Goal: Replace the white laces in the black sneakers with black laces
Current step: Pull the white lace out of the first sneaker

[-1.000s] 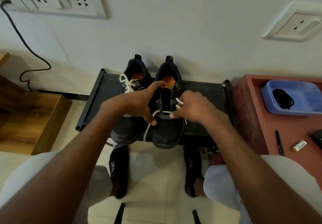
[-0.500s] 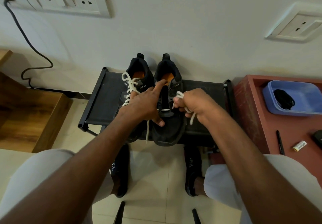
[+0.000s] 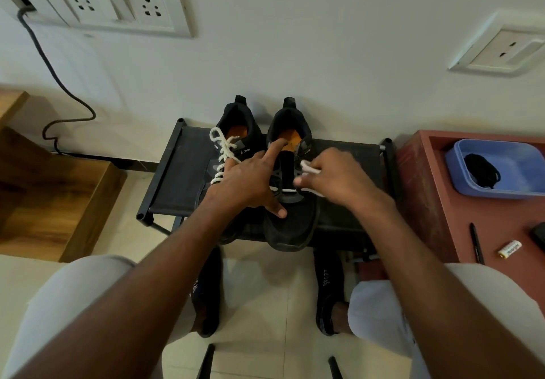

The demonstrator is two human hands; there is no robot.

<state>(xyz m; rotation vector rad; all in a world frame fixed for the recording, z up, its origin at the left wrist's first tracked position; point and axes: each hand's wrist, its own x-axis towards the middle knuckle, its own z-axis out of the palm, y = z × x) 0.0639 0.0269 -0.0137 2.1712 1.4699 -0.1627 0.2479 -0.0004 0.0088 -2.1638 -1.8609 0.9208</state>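
Here the left hand [image 3: 250,181] lies spread on the right sneaker [image 3: 290,190], forefinger at its opening, thumb on the toe. Right-hand [image 3: 333,178] fingers [image 3: 300,183] seemingly pinch its white lace [image 3: 308,168]. Beyond the left fingers, the other sneaker [image 3: 236,142] stays laced. Both stand on the table [image 3: 177,178].

The left hand [image 3: 250,181] covers the left sneaker's [image 3: 236,131] lower lacing. Battery [image 3: 509,249] print is illegible (too small). The blue tray [image 3: 460,178] is cut off at the right edge.
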